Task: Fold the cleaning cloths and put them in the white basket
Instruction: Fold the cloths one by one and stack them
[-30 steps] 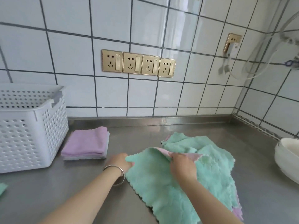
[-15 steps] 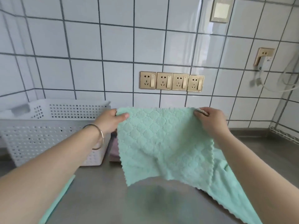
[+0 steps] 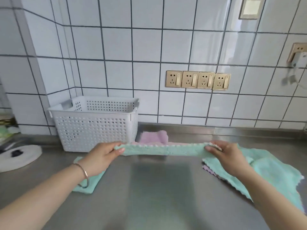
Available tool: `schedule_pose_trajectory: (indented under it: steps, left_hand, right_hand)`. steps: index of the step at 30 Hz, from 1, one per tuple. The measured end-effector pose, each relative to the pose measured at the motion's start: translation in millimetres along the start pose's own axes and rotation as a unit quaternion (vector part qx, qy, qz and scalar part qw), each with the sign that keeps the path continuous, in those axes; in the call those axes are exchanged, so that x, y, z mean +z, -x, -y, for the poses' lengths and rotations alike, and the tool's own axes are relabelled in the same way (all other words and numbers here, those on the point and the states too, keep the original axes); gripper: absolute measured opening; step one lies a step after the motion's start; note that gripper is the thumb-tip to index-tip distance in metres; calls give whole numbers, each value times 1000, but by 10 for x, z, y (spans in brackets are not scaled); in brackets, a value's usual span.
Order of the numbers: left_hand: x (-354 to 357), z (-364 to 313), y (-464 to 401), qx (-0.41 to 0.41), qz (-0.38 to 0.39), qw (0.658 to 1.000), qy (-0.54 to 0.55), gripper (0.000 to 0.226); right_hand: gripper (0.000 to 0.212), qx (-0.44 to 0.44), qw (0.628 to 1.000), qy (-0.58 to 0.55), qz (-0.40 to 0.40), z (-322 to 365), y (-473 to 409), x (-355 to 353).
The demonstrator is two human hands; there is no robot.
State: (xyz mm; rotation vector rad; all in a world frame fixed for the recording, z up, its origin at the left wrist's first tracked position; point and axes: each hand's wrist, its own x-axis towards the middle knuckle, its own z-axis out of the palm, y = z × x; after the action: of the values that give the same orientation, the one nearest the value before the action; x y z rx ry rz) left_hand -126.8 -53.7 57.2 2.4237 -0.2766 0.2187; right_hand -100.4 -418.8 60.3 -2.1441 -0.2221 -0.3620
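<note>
A mint-green cleaning cloth (image 3: 163, 150) with a pink underside is stretched flat and level above the steel counter (image 3: 159, 188). My left hand (image 3: 103, 156) pinches its left end and my right hand (image 3: 227, 155) pinches its right end. The white perforated basket (image 3: 93, 128) stands at the back left against the tiled wall. A folded purple cloth stack (image 3: 153, 136) lies just right of the basket, behind the held cloth. A heap of unfolded green and purple cloths (image 3: 272, 173) lies under my right forearm. A folded green cloth (image 3: 89, 183) lies under my left wrist.
A round white object (image 3: 18, 156) sits on the counter at the far left. Gold wall sockets (image 3: 197, 80) line the tiles at the back, and a plugged-in charger (image 3: 299, 58) with a cable hangs at the right. The counter's right end runs out of frame.
The green cloth was picked off the heap, held up hanging by its top corners, and is now lowered and held level as a flat strip. The view has swung left.
</note>
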Motion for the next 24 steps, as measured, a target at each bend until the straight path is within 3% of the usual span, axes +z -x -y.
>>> schedule_pose_trajectory:
  steps: [3, 6, 13, 19, 24]
  left_hand:
    - [289, 191, 482, -7, 95, 994, -44, 21]
    - [469, 308, 815, -25, 146, 988, -44, 15]
    - [502, 427, 1062, -67, 233, 969, -45, 37]
    - [568, 394, 666, -139, 178, 974, -33, 41]
    - [794, 426, 259, -186, 87, 979, -19, 42]
  right_hand:
    - [21, 40, 992, 13, 119, -343, 514, 138]
    - [44, 51, 978, 51, 196, -510, 912, 214]
    - [52, 50, 955, 130, 263, -386, 1233, 146]
    - [33, 103, 957, 73, 260, -478, 950, 212]
    - [35, 119, 964, 143, 190, -623, 611, 423]
